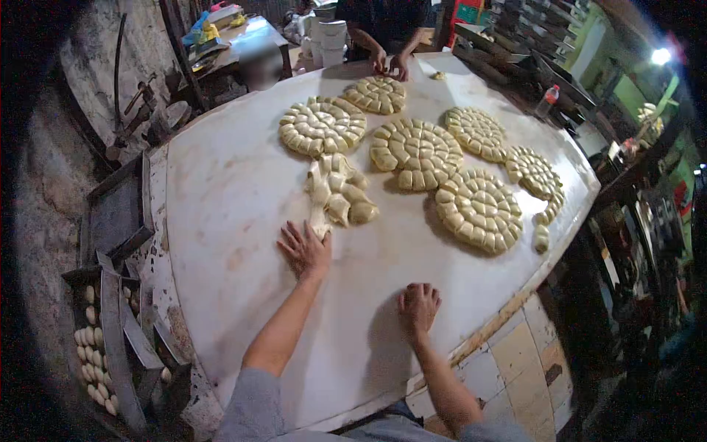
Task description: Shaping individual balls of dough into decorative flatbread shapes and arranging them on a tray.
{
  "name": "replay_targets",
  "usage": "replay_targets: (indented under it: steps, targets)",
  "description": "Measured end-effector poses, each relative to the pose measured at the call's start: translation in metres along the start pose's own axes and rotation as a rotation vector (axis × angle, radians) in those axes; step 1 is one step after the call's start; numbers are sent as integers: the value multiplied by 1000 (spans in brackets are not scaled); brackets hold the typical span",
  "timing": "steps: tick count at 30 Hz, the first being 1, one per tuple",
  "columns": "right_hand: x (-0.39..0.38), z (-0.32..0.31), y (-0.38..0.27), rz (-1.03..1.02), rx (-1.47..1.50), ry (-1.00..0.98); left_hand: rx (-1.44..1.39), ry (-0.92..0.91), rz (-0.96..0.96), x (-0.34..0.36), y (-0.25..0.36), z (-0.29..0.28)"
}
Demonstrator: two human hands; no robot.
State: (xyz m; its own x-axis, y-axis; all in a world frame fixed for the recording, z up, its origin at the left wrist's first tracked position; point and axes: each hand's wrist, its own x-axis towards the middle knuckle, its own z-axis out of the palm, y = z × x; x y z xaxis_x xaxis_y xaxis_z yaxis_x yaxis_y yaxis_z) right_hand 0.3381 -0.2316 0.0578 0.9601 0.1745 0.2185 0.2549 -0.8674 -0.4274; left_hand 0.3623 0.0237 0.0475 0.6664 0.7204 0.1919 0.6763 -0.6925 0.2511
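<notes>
My left hand (305,250) lies with fingers spread on the white tabletop (228,221), its fingertips at the near end of a loose heap of pale dough pieces (339,188). Closer to me and to the right, my right hand (420,306) is curled down at the tabletop; whatever is under its fingers, if anything, is hidden. Beyond the heap sits a round coil of cut dough pieces (322,127). More coils lie to the right, among them a large one (416,151) and a nearer one (480,210). A short row of pieces trails off to a single dough piece (541,239).
Across the table, a co-worker's hands (389,65) are at the farthest dough coil (376,95). Dark metal trays (118,202) stand along the left edge, one holding several dough rolls (96,365). A plastic bottle (547,101) stands at the far right edge. White buckets (333,40) are behind.
</notes>
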Motion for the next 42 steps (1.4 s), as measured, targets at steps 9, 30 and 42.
replay_targets:
  steps: [9, 30, 42]
  targets:
    - [63, 37, -26, -158, 74, -83, -953, 126, 16, 65, -13, 75]
    - [16, 37, -15, 9, 622, 181, -1046, -72, -115, -331, -179, -117]
    - [-29, 18, 61, -367, -73, 57, -278, 137, 86, -209, -118, -82]
